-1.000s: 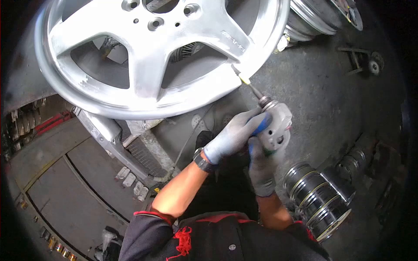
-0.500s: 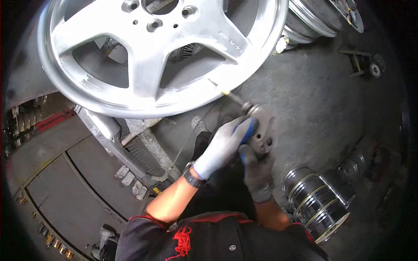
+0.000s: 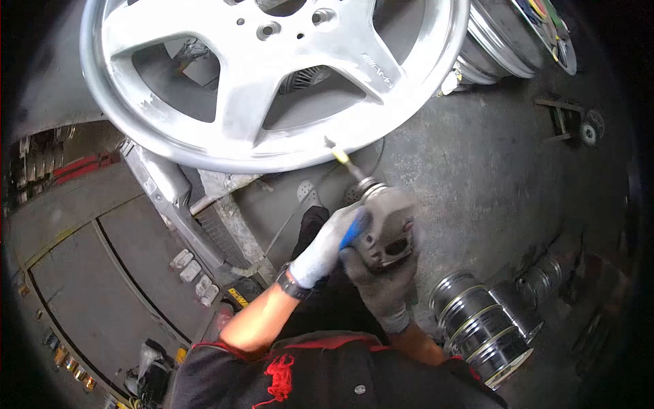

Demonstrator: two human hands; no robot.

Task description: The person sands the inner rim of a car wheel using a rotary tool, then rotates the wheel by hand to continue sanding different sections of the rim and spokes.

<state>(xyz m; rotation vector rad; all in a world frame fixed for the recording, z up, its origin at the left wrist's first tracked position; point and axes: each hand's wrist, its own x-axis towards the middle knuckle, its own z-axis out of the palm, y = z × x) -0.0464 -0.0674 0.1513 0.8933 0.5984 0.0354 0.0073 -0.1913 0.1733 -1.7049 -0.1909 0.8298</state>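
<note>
In the head view, my left hand [image 3: 325,247], in a white glove with a blue palm, is closed on the side of a grey die grinder [image 3: 390,211]. My right hand [image 3: 383,290], in a dark grey glove, wraps the grinder's lower body. A shaft with a yellow section and a dark pointed tip [image 3: 336,153] juts from the grinder toward the upper left. This tip overlaps the near lip of a silver five-spoke alloy wheel [image 3: 238,102], which lies face up ahead of me. Lettering is raised on its right spoke.
Metal wheel rims [image 3: 501,37] lean at the upper right, and chrome rims [image 3: 477,317] are stacked at the lower right. A grey metal frame [image 3: 163,187] stands under the wheel's left side. A small wheeled stand [image 3: 572,123] is on the floor at right.
Both hands and the grinder have moved left, and the grinder has turned so that more of its underside shows. The wheel sits slightly higher and further right in view.
</note>
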